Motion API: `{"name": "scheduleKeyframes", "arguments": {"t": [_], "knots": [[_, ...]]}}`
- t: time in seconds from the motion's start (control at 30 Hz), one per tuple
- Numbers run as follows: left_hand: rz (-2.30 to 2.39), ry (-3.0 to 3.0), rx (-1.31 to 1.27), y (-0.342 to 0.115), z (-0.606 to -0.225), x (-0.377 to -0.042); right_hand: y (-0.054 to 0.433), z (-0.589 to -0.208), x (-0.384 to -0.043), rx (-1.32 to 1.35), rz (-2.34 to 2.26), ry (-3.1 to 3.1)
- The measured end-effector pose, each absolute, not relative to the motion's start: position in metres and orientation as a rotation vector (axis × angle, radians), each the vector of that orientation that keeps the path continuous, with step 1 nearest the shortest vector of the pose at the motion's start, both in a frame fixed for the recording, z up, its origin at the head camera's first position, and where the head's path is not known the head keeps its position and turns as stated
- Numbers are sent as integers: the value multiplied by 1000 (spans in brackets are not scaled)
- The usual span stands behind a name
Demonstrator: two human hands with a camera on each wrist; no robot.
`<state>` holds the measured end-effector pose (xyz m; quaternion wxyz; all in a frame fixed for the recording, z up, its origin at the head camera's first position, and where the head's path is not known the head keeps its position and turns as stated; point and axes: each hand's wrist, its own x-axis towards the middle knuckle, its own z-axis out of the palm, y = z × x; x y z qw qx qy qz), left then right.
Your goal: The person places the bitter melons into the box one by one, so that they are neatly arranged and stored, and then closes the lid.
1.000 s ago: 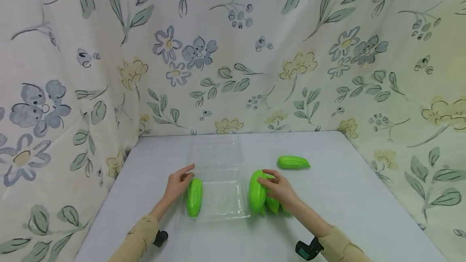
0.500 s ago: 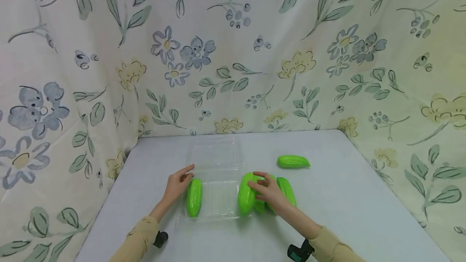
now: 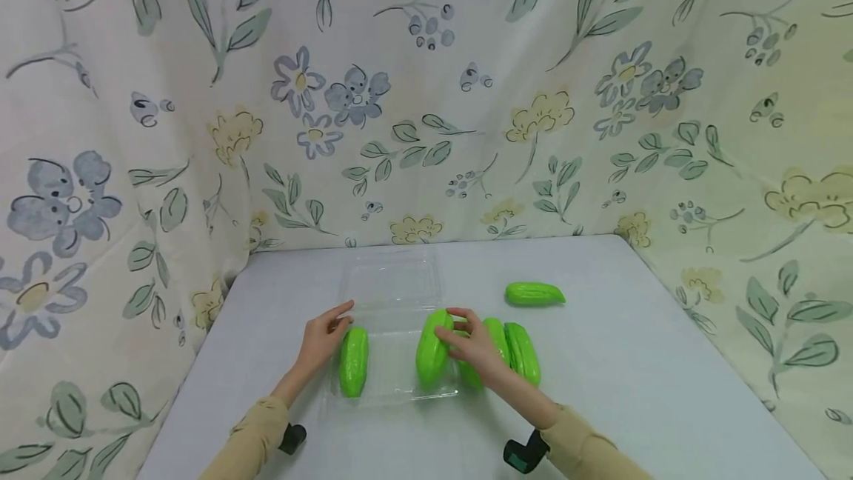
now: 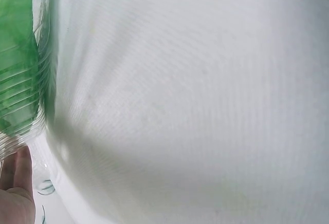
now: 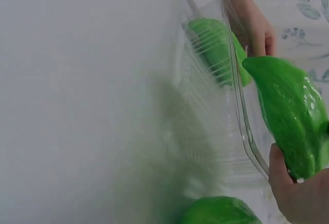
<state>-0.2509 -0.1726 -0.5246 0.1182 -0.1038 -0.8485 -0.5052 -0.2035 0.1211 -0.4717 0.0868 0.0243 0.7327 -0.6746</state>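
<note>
My right hand grips a glossy green toy gourd, long and ridged, over the right part of a clear plastic clamshell box. In the right wrist view, its thumb lies along the side of this gourd, whose pointed tip overlaps the box rim. Another green gourd lies inside along the left wall. My left hand rests its fingertips at the box's left edge by the hinge. The left wrist view catches those fingers fairly straight against the clear plastic.
The box's lid lies flat behind its base. Right of the box, more gourds stand side by side, partly behind my right hand. A single gourd lies farther back on the white table. A floral curtain surrounds the table.
My right hand has carried the gourd leftward from the group beside the box to over the box, uncovering the gourds behind it. My left hand has stayed at the box's edge.
</note>
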Motion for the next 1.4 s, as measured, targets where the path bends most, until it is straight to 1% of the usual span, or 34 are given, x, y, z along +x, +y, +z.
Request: {"name": "scheduleKeyframes", "arguments": {"t": [0.37, 0.77, 1.2, 1.27, 1.4], "knots": [[-1444, -2492, -311, -173, -525, -251, 102, -475, -202, -54, -2030, 2174], [-1481, -2470, -321, -173, -530, -252, 77, -484, -205, -27, -2096, 2183], [-1427, -2460, -331, -172, -527, -252, 57, -498, -207, -45, -2035, 2334], [-1422, -2463, -329, -172, -527, -252, 55, -491, -204, -48, -2035, 2331], [-1416, -2466, -326, -172, -527, -252, 51, -492, -204, -63, -2029, 2336]]}}
